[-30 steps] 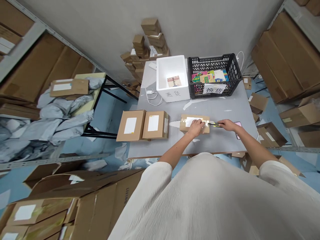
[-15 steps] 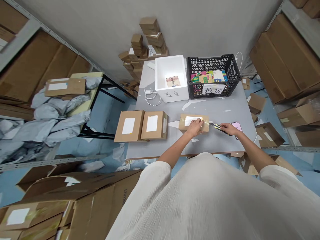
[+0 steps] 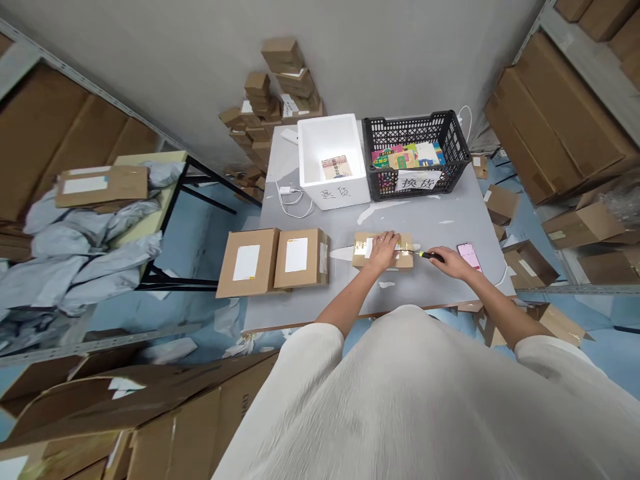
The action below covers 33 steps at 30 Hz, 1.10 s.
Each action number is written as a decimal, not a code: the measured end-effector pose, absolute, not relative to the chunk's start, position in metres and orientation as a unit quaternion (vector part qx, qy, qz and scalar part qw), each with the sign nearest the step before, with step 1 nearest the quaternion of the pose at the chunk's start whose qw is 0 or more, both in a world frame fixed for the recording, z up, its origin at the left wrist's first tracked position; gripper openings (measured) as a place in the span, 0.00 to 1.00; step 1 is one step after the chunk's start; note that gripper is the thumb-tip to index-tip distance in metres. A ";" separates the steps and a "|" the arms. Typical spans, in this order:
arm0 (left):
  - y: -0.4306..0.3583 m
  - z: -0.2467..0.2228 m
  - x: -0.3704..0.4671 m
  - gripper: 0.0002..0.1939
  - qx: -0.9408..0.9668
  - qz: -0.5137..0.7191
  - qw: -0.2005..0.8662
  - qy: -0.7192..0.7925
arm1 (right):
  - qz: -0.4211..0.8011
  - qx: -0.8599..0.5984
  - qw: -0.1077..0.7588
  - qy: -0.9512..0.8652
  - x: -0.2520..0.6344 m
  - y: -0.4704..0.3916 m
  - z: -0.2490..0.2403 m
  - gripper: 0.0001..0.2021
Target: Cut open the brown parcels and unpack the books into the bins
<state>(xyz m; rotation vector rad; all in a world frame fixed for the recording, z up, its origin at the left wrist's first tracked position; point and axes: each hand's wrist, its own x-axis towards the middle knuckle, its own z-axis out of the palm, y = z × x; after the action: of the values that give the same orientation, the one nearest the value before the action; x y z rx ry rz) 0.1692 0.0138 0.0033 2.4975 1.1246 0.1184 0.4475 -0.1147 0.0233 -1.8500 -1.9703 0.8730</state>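
Note:
A small taped cardboard box (image 3: 362, 251) with a white label lies near the front of the grey table. My left hand (image 3: 383, 251) is across its top, fingers reaching toward the far edge and holding it in place. My right hand (image 3: 450, 261) is wrapped around a black and yellow utility knife (image 3: 431, 255). The blade points left and meets the right part of the box top, close to my left fingers. How deep the blade sits cannot be made out. Just right of my right hand lies a phone (image 3: 469, 256) with a pink screen.
Two larger labelled cartons (image 3: 246, 263) stand at the table's left. Behind are a white foam box (image 3: 330, 195) holding a book and a black crate (image 3: 417, 190) of colourful books. Grey parcels (image 3: 75, 267) cover the left side table. Open cartons (image 3: 527, 268) lie on the right.
My right hand has moved left with the knife, bringing the blade from the box's right end onto its top. My left hand's fingers now reach farther over the box. The camera view has shifted slightly.

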 end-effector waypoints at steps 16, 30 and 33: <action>-0.004 -0.012 0.174 0.31 0.881 0.071 0.171 0.435 | 0.206 -0.686 0.132 -0.685 0.425 -0.119 -0.010 0.22; -0.013 -0.019 0.174 0.33 0.865 0.076 0.175 0.464 | 0.229 -0.790 0.203 -0.531 0.456 -0.094 -0.040 0.24; -0.015 -0.018 0.176 0.33 0.849 0.062 0.178 0.493 | 0.251 -0.804 0.167 -0.512 0.454 -0.085 -0.054 0.24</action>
<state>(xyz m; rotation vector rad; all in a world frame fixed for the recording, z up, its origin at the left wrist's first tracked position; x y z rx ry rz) 0.1763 -0.0154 -0.0178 2.4019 1.3951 0.1760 0.4536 -0.0852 -0.0536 -2.2887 -1.4574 0.7134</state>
